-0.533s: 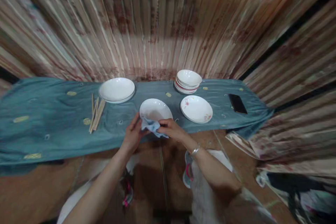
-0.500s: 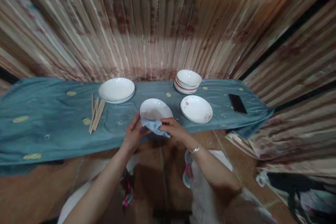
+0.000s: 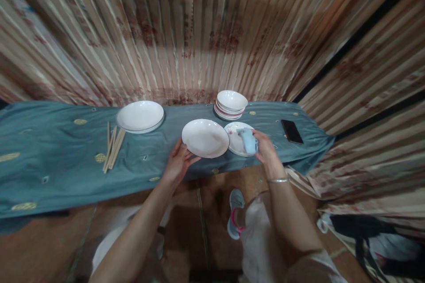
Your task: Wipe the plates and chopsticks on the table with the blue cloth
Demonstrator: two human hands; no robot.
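In the head view, my left hand (image 3: 179, 159) grips the near left rim of a white plate (image 3: 205, 138) with a thin dark edge, fingers under it and thumb on top. The plate is tilted towards me above the cloth. My right hand (image 3: 266, 148) is closed on a crumpled light blue cloth (image 3: 249, 140), away from that plate. The cloth is over the flower-patterned plates (image 3: 234, 145) at the right and hides part of them; whether it touches them I cannot tell.
A blue-green tablecloth (image 3: 186, 112) covers the long table. White plates (image 3: 141, 116) and several wooden chopsticks (image 3: 114, 149) lie at the left. Stacked bowls (image 3: 231, 101) stand behind the flowered plates, with a dark phone (image 3: 292, 131) further right. A pleated curtain (image 3: 199, 53) hangs behind.
My right hand has moved right with the cloth, off the white plate and over the flowered plates. The plate in my left hand has shifted slightly right. The view has turned a little.
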